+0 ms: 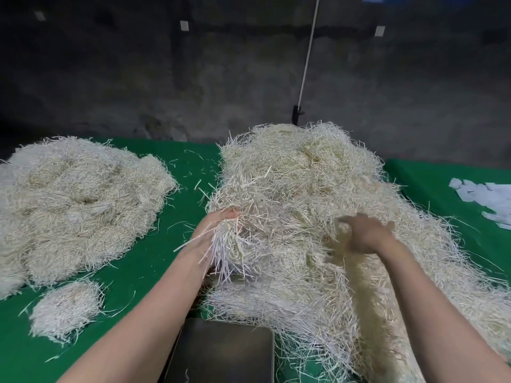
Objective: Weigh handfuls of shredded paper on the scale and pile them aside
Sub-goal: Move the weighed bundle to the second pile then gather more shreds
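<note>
fingers of left hand [213, 234] buried in shredded paper [293, 189], right hand [365, 235] motion-blurred, scale [221, 352] cut off at bottom edge

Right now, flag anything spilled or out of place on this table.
Loose strands lie scattered on the green cloth left of the big pile, whose front spills against the scale, which might skew readings.

Behind the scale [221, 352], the left hand [218, 233] grips a bunch [235, 252] in the heap [304, 183]; the blurred right hand [365, 234] touches it. Left of the scale lies a pile [77, 200].
</note>
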